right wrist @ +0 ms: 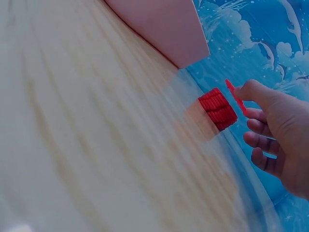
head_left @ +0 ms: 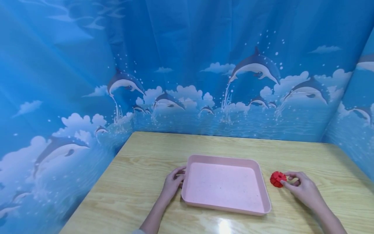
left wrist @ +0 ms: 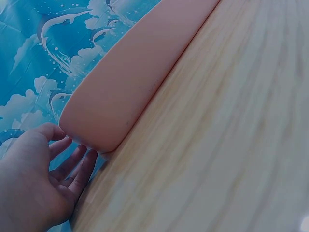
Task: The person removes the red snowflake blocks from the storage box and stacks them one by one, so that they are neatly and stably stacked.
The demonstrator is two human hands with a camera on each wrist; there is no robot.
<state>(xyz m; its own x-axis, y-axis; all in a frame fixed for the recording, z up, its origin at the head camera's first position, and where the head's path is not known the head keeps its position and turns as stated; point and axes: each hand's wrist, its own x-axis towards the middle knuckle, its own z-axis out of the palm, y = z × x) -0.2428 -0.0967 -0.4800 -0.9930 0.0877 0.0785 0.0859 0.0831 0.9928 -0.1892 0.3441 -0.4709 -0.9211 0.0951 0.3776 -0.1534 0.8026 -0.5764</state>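
Note:
My right hand (head_left: 304, 190) pinches a thin red plastic disc (right wrist: 235, 98) between thumb and fingers at the right of the pink tray. Just beside that disc stands a short stack of red discs (right wrist: 218, 109) on the table; from the head view the stack has notched, flower-like edges (head_left: 276, 180). On the other side, my left hand (head_left: 173, 183) touches the short left wall of the shallow pink tray (head_left: 223, 159). In the left wrist view its fingertips (left wrist: 89, 157) rest against the tray's end wall, fingers only loosely bent.
The tray lies flat on a light wood-grain table (head_left: 140, 162), with a few small dark specks on its floor. Behind and beside the table hangs a blue curtain (head_left: 187, 48) printed with dolphins and clouds. A light reflection shows near the front.

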